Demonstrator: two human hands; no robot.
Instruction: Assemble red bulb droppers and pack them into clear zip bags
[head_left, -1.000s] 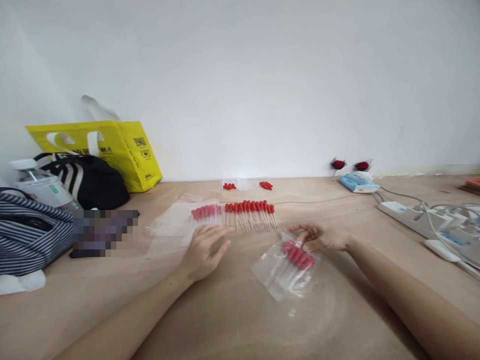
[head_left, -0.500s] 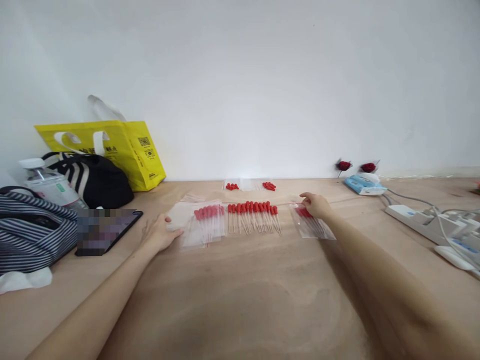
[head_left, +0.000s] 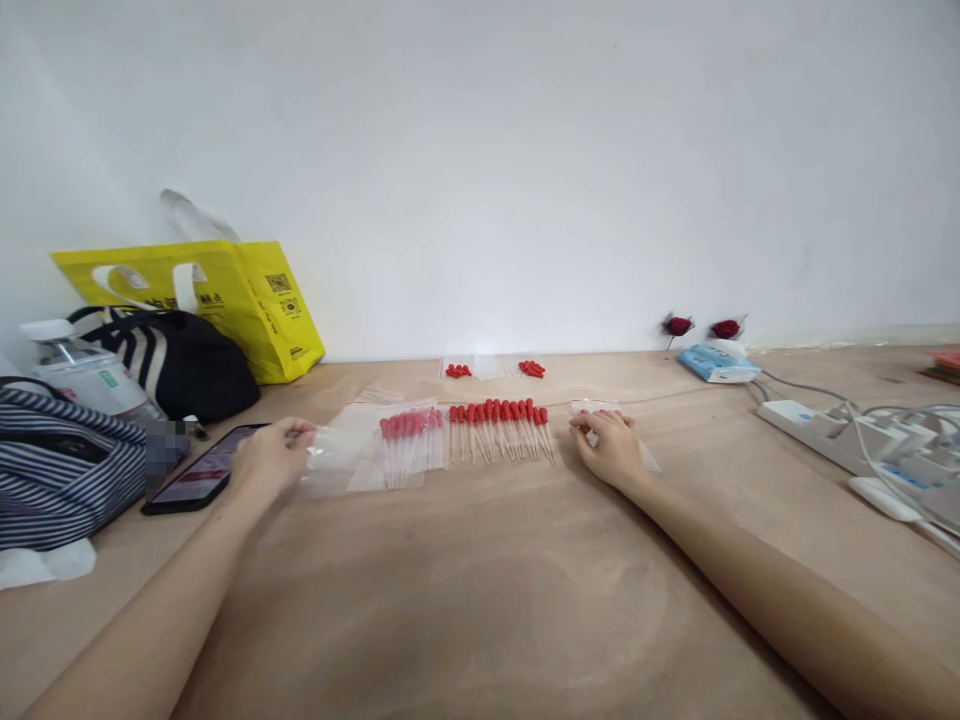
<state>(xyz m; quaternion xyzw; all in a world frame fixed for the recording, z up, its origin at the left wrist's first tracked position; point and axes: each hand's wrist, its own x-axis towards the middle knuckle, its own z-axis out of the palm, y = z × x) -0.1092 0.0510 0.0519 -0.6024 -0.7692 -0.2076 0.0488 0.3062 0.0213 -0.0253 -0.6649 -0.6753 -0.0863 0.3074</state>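
Note:
My left hand (head_left: pixel 271 458) pinches the edge of a clear plastic bag (head_left: pixel 339 448) at the left end of a pile of flat bags. Over that pile's right part lie several red-capped droppers (head_left: pixel 409 424), seen through film. In the middle, a row of loose droppers (head_left: pixel 499 412) with red bulbs and thin clear stems points toward me. My right hand (head_left: pixel 609 445) rests on a clear bag (head_left: pixel 649 458) to the right of the row, fingers bent and slightly apart over it. Red bulbs show partly between those fingers; most of the bag's contents are hidden.
Behind the row lie red bulbs (head_left: pixel 532 369) on clear bags. At left are a phone (head_left: pixel 196 475), a striped bag (head_left: pixel 67 470), a bottle (head_left: pixel 94 375) and a yellow bag (head_left: pixel 289 320). At right are a tissue pack (head_left: pixel 716 364) and a power strip (head_left: pixel 806 420) with cables.
My left hand has moved left and up, drawing a clear bag from the pile's edge. My right hand has come down from the bag's top edge onto its middle. The view has shifted slightly.

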